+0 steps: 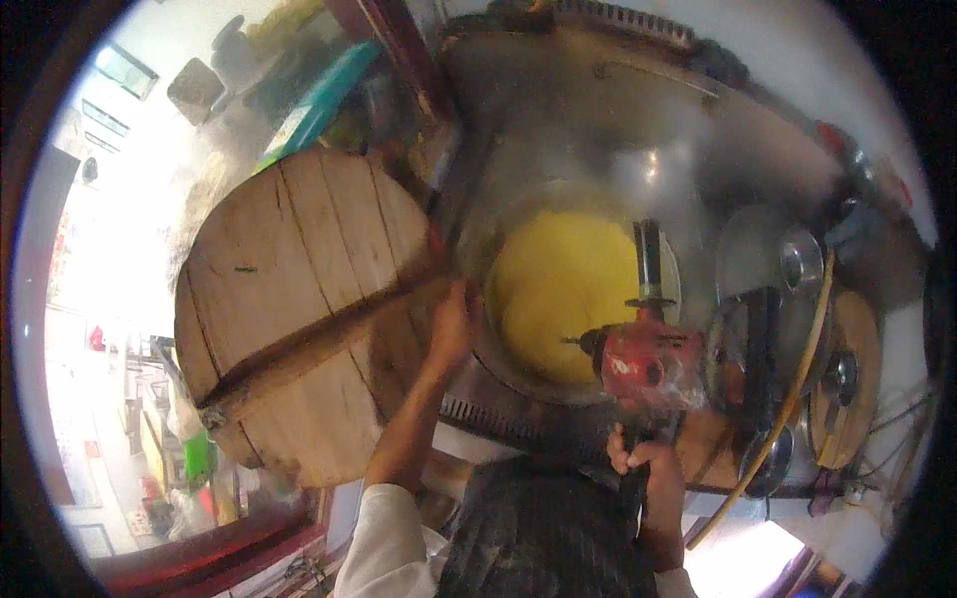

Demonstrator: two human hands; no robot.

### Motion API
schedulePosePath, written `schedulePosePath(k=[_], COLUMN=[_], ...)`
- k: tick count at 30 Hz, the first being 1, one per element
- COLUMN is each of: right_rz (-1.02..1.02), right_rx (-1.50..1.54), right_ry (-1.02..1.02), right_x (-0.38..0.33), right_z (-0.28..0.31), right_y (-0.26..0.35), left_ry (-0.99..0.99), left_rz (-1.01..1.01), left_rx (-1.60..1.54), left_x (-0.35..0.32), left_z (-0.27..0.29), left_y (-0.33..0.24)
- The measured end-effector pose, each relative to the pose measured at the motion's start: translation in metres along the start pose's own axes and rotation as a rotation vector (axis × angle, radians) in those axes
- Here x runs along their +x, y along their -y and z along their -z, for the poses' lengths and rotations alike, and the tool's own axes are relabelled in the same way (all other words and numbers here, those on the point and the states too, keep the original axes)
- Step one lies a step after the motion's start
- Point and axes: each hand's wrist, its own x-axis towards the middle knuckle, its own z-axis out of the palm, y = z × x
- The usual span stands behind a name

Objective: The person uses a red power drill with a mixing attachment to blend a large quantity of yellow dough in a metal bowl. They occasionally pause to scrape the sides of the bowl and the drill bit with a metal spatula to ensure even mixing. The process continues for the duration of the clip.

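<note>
A big round wooden lid (299, 239) made of planks, with a long crossbar, is tilted up at the left. My left hand (455, 324) is closed at the right end of that crossbar; the fingertips are partly hidden. My right hand (643, 458) grips the lower handle of a red power drill (653, 364). The drill has a black side handle pointing away from me, and its chuck faces left. Beneath the drill, a large round pot (488, 361) holds a yellow, thick-looking mass (558, 264) with a swirled surface. Haze blurs parts of the pot.
A dark metal stove top (598, 110) surrounds the pot. On the right are metal lids (797, 264), a round wooden board (857, 389) and a long wooden stick (788, 419). A teal object (324, 105) stands behind the wooden lid. Dark red edging (209, 553) runs along the lower left.
</note>
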Motion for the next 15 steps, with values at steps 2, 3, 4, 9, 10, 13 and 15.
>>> schedulePosePath(k=[2,3,4,9,10,13,15], right_rz=[0.015,0.019,0.028,0.012,-0.001,-0.045,-0.063], right_rx=[-0.040,-0.062,-0.063,-0.047,-0.040,-0.048,-0.050], right_ry=[0.026,0.044,0.022,-0.069,-0.082,-0.122,-0.163], right_x=[-0.003,-0.003,-0.004,0.003,0.007,0.024,0.036], right_z=[-0.008,-0.012,-0.014,-0.011,-0.011,-0.016,-0.017], right_y=[0.006,0.008,0.007,0.014,0.016,0.025,0.030], left_ry=[-0.097,-0.093,-0.080,0.103,0.084,-0.014,-0.109], left_rz=[0.053,0.114,0.175,0.564,0.518,0.300,0.058], left_rx=[-0.052,-0.131,-0.231,-0.638,-0.649,-0.588,-0.413], left_x=[0.052,0.076,0.104,0.215,0.232,0.280,0.307], left_z=[-0.026,-0.037,-0.053,-0.083,-0.093,-0.119,-0.137], left_y=[0.049,0.080,0.102,0.108,0.123,0.165,0.173])
